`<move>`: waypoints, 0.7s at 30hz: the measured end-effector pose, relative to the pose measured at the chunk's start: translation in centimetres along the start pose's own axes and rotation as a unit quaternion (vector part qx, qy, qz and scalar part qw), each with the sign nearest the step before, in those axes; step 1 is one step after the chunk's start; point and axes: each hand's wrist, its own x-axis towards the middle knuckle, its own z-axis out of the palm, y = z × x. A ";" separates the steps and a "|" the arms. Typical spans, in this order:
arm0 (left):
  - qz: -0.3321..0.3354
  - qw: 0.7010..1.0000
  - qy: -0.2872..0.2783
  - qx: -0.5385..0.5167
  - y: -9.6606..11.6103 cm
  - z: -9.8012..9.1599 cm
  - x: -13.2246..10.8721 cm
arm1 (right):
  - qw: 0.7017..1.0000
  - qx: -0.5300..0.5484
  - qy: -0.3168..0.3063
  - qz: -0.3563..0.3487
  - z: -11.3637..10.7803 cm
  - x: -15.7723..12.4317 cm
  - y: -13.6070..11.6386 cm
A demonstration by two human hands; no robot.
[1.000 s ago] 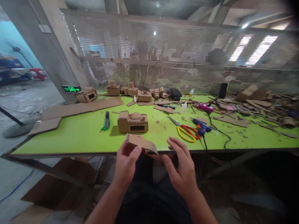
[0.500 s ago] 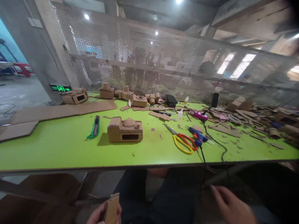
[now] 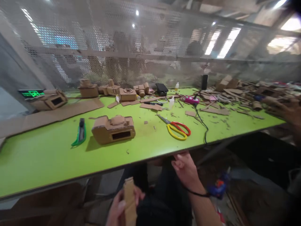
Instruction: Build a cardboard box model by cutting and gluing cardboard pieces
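My left hand (image 3: 117, 205) is below the table's front edge, closed around a narrow folded cardboard strip (image 3: 129, 201) that stands upright in it. My right hand (image 3: 185, 166) is just under the table edge, fingers curled in. From it a black cord (image 3: 196, 192) crosses my forearm to a blue glue gun (image 3: 219, 186), which is blurred and in the air off the table. On the table stands a cardboard camera model (image 3: 113, 129) with a rectangular opening. Scissors (image 3: 176, 128) with red and yellow handles lie to its right, and a green utility knife (image 3: 80, 132) to its left.
Cardboard models (image 3: 128, 94) line the back of the green table (image 3: 56, 166) before a perforated metal screen. Cardboard scraps (image 3: 244, 94) are heaped at the right, near another person's hand (image 3: 290, 113). A pink power strip (image 3: 191, 99) and glue bottle (image 3: 171, 102) stand mid-table.
The glue gun has left the tabletop and is in the air by my right forearm. My right hand has moved left and up to the table edge. The view has turned right.
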 end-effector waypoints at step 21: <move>-0.267 0.866 -0.046 -0.421 -7.1 21.5 8.2 | 0.978 0.130 -0.059 0.152 -15.7 -10.0 -0.4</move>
